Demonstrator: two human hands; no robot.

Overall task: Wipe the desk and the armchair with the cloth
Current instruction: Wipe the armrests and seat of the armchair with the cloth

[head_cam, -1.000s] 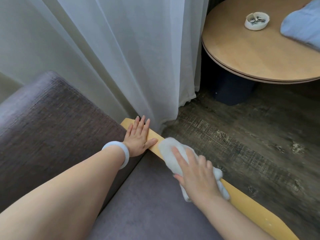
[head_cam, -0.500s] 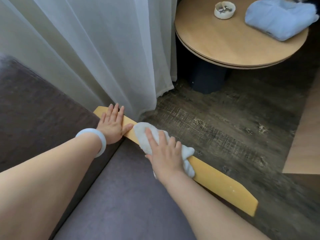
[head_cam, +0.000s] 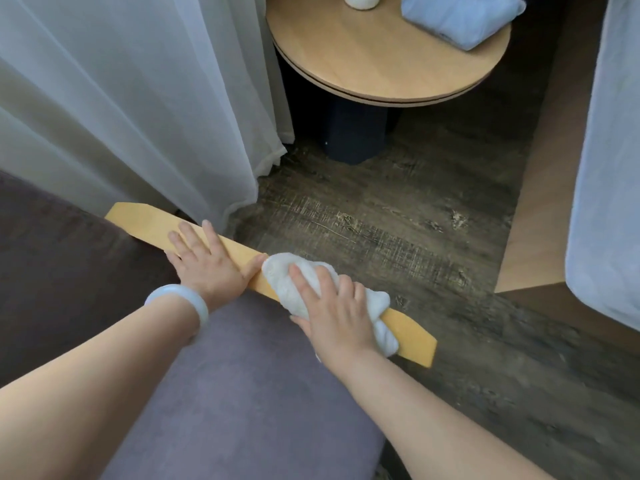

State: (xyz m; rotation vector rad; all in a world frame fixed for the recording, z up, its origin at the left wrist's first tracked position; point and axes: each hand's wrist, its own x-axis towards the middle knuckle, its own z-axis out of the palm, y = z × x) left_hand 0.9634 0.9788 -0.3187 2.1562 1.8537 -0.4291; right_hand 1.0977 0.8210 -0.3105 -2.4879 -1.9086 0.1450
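Observation:
A grey-purple armchair (head_cam: 242,393) fills the lower left, with a flat yellow wooden armrest (head_cam: 145,218) along its right side. My right hand (head_cam: 332,313) presses a bunched white cloth (head_cam: 287,275) onto the middle of that armrest. My left hand (head_cam: 204,261), fingers spread and flat, rests on the armrest just left of the cloth, its thumb touching the cloth's edge. A pale bangle sits on my left wrist. A round wooden table (head_cam: 363,60) stands beyond, at the top.
White sheer curtains (head_cam: 138,98) hang down at the upper left, close behind the armrest. A folded light blue cloth (head_cam: 457,15) and a small white dish (head_cam: 360,0) lie on the table. White bedding (head_cam: 606,168) over a wooden frame is at the right. Dark wood-look floor lies between.
Both hands have slid along the armrest toward its front end; the cloth now sits mid-armrest, and the rear end of the armrest shows bare behind my left hand. The view has shifted rightward.

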